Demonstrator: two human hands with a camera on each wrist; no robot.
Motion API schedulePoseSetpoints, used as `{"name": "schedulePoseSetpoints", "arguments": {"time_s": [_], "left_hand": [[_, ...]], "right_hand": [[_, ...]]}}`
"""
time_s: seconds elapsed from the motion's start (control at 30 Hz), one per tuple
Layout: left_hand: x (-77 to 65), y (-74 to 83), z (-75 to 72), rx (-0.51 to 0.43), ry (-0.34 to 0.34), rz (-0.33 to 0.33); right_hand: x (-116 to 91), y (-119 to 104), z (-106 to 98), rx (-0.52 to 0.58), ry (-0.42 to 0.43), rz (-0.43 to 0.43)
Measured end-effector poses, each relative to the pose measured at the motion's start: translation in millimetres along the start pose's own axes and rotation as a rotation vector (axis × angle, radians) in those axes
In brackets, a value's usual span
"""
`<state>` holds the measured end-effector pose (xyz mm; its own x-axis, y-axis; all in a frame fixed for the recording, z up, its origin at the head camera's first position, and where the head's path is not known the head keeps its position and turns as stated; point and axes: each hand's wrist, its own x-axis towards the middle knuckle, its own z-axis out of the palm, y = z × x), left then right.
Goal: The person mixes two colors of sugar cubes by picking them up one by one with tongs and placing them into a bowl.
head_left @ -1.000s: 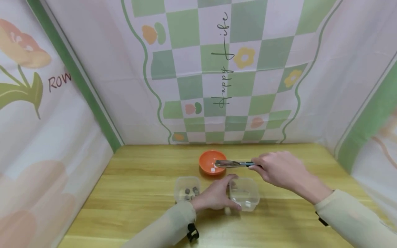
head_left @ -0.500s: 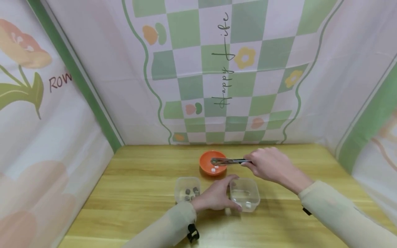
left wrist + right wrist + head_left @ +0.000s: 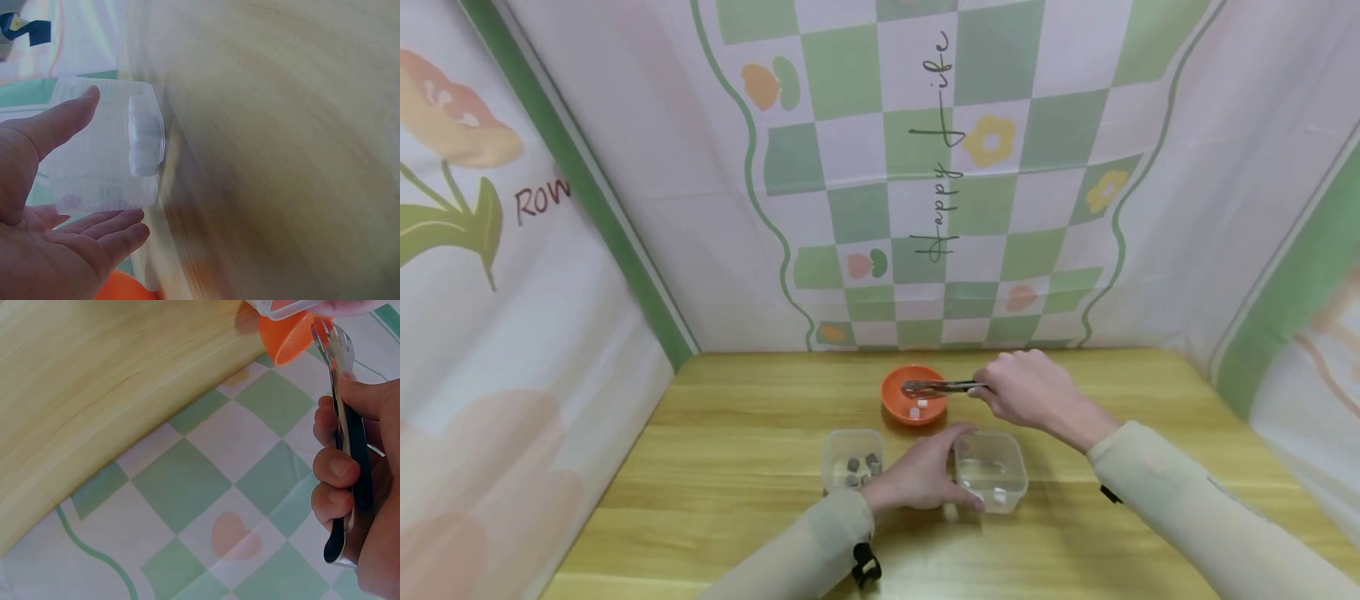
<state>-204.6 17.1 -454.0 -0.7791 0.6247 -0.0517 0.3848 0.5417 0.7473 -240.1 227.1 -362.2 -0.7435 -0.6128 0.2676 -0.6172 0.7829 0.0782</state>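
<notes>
My right hand (image 3: 1030, 390) grips a pair of metal tongs (image 3: 951, 386), its fingers curled round the handle in the right wrist view. The tongs' tips hang over an orange bowl (image 3: 891, 408); whether they pinch anything is too small to tell. Two small white cubes (image 3: 914, 412) lie in the bowl. Nearer to me, my left hand (image 3: 925, 473) holds a clear plastic container (image 3: 1011, 454) between thumb and fingers at its left side. White cubes (image 3: 144, 140) rest on the container's bottom, as the left wrist view shows.
A second clear container (image 3: 842, 446) with several dark grey cubes (image 3: 872, 460) stands left of my left hand, partly hidden by the forearm. All of it stands on a wooden table (image 3: 737, 467). A printed cloth (image 3: 850, 142) hangs behind the table's far edge.
My right hand has moved left, carrying the tongs' tips further across the orange bowl. The white cubes in the bowl now show apart from the tips. My left hand has stayed at the container.
</notes>
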Motion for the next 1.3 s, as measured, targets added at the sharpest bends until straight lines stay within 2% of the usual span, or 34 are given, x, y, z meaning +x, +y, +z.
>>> {"name": "schedulePoseSetpoints", "arguments": {"time_s": [0.47,0.83,1.07,1.3], "left_hand": [[0.1,0.0,-1.3,0.008,0.004,0.019],[0.3,-1.9,0.1,0.000,0.007,0.016],[-0.2,-0.5,0.1,-0.001,0.013,0.012],[-0.4,-0.4,-0.1,0.021,0.009,0.001]], "right_hand": [[9.5,-1.2,-1.8,-0.008,-0.058,0.046],[11.0,0.2,0.4,-0.001,-0.073,0.045],[7.1,0.2,-8.0,0.015,-0.101,0.100],[-5.9,-1.4,-15.4,0.037,-0.111,0.143]]}}
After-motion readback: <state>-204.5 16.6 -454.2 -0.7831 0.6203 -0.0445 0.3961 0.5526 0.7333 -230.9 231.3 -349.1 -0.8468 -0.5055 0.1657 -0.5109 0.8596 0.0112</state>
